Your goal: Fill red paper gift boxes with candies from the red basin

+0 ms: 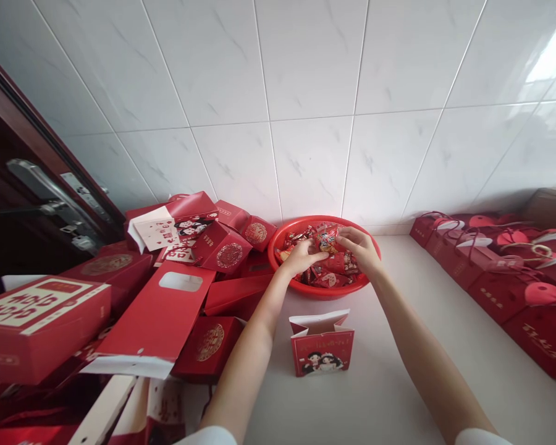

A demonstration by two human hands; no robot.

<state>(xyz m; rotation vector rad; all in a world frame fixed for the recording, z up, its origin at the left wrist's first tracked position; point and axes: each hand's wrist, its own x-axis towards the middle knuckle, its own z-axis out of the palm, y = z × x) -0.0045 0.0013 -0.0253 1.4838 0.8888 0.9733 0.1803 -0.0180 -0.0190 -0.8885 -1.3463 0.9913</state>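
Both hands reach into a red plastic basket [324, 295] of wrapped sweets by the wall. My right hand [356, 245] pinches a small red packet [327, 238] with a colourful print. My left hand [304, 256] is low over the sweets, its thumb and fingers curved apart near the packet's lower left; whether it holds anything is hard to make out. Between my forearms, nearer to me, a small red paper bag [323, 352] with a cartoon couple on its front stands upright on the white table [375, 383], its top open.
Red boxes and folded bags [152, 309] lie heaped at the left, beside a dark door with a metal handle [41, 185]. Rows of red gift bags [486, 272] with cord handles stand at the right. A tiled wall [306, 154] rises behind.
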